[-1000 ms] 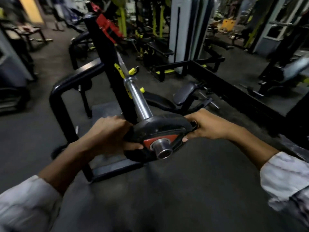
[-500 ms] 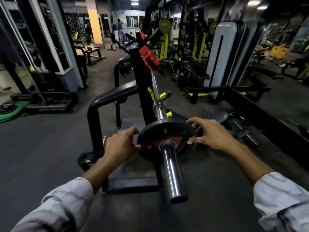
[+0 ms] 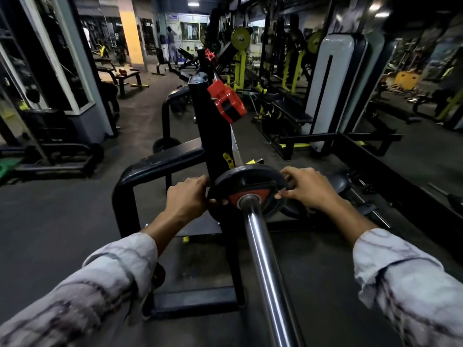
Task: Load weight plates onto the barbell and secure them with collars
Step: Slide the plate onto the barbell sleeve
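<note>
Weight plate: a black plate (image 3: 246, 182) with a red wedge on its face sits threaded on the steel sleeve, far up the sleeve, close against the black upright; it stands a little above the middle of the view, edge tilted slightly toward the camera.
Barbell: the bright sleeve (image 3: 265, 266) runs from the plate's hub down toward 5 o'clock and leaves the bottom edge; the thinner shaft carries on past the plate toward 12 o'clock, alongside the upright.
Left hand: the left hand (image 3: 186, 197) grips the plate's rim at its 9 o'clock side, thumb laid on the face, fingers curled behind the edge.
Right hand: the right hand (image 3: 307, 187) holds the rim at the 3 o'clock side, fingers hooked over the top of the edge, thumb tip on the face near the hub.
Sleeves: both forearms wear pale, streaked sleeves (image 3: 110, 279) that enter from 7 and 5 o'clock.
Collars: a red collar (image 3: 226, 102) shows at 12 o'clock from the plate, up beside the upright; whether it sits on the rack or the bar I cannot tell. A second red one (image 3: 210, 55) lies farther back.
Rack: the black upright (image 3: 204, 121) and its curved side rail (image 3: 155, 166) stand at 10 o'clock from the plate.
Bench: a black padded bench (image 3: 288, 108) stands on the dark floor at 1 o'clock.
</note>
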